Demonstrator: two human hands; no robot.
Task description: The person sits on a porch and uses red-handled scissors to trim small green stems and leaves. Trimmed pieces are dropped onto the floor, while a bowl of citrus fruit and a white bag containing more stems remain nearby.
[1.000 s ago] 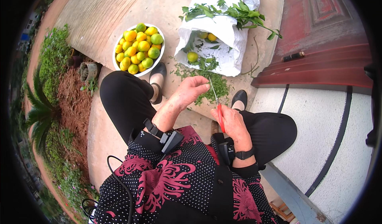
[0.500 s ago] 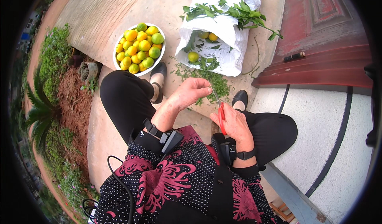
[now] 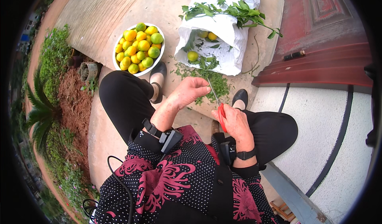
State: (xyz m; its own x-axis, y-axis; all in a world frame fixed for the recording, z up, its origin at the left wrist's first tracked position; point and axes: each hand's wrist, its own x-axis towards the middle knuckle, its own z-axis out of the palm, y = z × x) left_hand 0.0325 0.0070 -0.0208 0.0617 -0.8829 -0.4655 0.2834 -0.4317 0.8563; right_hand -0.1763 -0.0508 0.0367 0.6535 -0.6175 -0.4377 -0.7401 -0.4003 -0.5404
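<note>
My right hand (image 3: pixel 236 122) is wrapped round the red handles of a pair of scissors (image 3: pixel 222 118). Their metal blades point up and away toward my left hand (image 3: pixel 191 92), whose thumb and fingers are pinched together beside the tip. What the left fingers hold, if anything, is too small to make out. Beyond the hands, cut green leaves (image 3: pixel 217 81) lie scattered on the ground before a white sack (image 3: pixel 234 49). A yellow-green citrus fruit (image 3: pixel 193 56) rests in the sack's mouth, with more fruit deeper inside.
To the far left stands a white bowl (image 3: pixel 162 51) heaped with orange and green citrus fruits (image 3: pixel 143 45). A leafy branch (image 3: pixel 238 12) lies across the sack. At right are a red door (image 3: pixel 318 29) and a white wall (image 3: pixel 310 132). Plants and red soil (image 3: pixel 69 96) border the left.
The scissor blades show a little more plainly beside the left fingertips. Both hands stay in nearly the same place; the fruit and sack have not moved.
</note>
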